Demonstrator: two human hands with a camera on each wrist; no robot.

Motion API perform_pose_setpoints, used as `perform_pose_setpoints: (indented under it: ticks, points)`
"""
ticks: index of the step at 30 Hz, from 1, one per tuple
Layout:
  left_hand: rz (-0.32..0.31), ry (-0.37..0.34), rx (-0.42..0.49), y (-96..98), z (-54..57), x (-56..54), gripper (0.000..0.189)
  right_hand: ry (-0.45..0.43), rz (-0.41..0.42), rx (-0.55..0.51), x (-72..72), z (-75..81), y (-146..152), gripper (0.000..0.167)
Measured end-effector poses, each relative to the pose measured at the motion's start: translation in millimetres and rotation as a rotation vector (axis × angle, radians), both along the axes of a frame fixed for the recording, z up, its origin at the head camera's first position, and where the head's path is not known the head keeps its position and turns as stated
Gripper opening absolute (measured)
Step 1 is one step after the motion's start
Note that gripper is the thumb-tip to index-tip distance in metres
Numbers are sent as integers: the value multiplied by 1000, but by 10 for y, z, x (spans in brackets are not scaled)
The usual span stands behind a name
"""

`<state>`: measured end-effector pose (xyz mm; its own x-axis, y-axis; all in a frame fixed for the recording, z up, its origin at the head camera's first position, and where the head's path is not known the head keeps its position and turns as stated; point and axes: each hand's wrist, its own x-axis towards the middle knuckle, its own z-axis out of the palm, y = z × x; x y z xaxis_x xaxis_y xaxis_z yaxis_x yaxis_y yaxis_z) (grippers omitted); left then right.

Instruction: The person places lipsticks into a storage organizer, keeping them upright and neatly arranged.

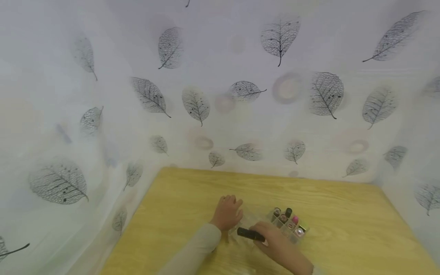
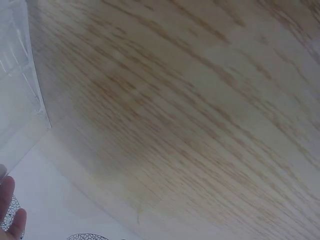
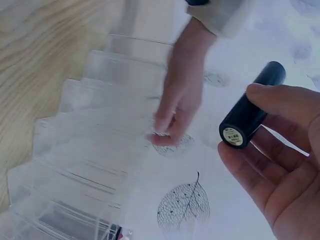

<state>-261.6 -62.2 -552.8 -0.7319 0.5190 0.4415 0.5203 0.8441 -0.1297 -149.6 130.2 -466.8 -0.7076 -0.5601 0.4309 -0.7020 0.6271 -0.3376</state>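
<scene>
My right hand [image 1: 275, 242] holds a black lipstick tube [image 1: 251, 234] between thumb and fingers. A pale round label marks the end of this tube [image 3: 250, 107] in the right wrist view. My left hand [image 1: 227, 213] hovers by the left side of a clear, stepped lipstick organizer [image 3: 95, 125]; its fingers [image 3: 165, 125] bend loosely. Whether they touch the organizer's edge, I cannot tell. Several lipsticks [image 1: 283, 218], dark, pink and gold among them, stand in the organizer's right-hand compartments. My right hand hides part of the organizer.
The organizer stands on a yellowish wood-grain table [image 1: 192, 187]. White sheeting [image 1: 220, 126] printed with dark leaf skeletons hangs along the back and both sides of the table.
</scene>
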Motion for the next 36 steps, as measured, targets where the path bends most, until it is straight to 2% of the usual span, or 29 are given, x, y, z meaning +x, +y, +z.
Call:
perform_pose_setpoints:
  ticks: [3,9,16,20,27,36]
  points:
    - [-4,13,3,8,-16,-10,27,-23,-7,-97,-9,32,49,33]
    - [-3,43,15,10,-39,-6,25,-81,-26,-218,-19,88,117,35]
    - [-9,81,30,15,-27,3,24,3,-40,-309,-34,123,227,40]
    - [-6,75,25,16,-14,5,23,39,-119,-322,-39,161,323,42]
    - [-10,54,33,10,38,46,23,-84,-302,-391,-58,179,557,36]
    - [-9,41,35,16,75,57,22,-39,-415,-402,-136,84,870,40]
